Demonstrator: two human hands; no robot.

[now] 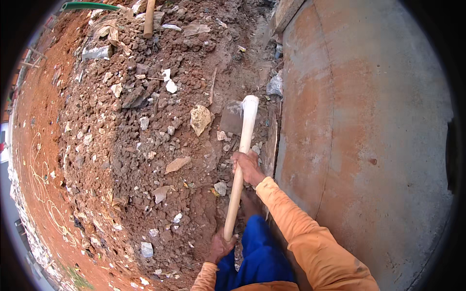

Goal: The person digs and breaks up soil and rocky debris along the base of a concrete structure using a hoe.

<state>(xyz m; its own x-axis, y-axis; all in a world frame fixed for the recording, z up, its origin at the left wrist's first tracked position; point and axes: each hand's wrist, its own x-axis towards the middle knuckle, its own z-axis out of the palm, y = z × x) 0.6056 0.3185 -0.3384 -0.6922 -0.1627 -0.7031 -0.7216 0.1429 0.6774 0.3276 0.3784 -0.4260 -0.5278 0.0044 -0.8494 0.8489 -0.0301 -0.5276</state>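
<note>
A hoe [236, 191] with a pale wooden handle slants away from me over the narrow dirt strip. Its far end is whitish, and a flat grey-brown blade [232, 118] shows beside that end, low against the soil. Wrapped round the lower end of the handle is my left hand [222, 248], closed. Higher up, about midway along the handle, my right hand [248, 167] grips it too, its orange sleeve reaching in from the lower right. A yellowish rock [200, 120] lies just left of the blade.
A concrete wall [369, 126], stained reddish, rises close on my right. To the left slopes a mound of rubble and soil [141, 165]. A wooden pole [149, 22] and a green hose [90, 6] lie at the far left. Pale cord [46, 194] loops over red earth.
</note>
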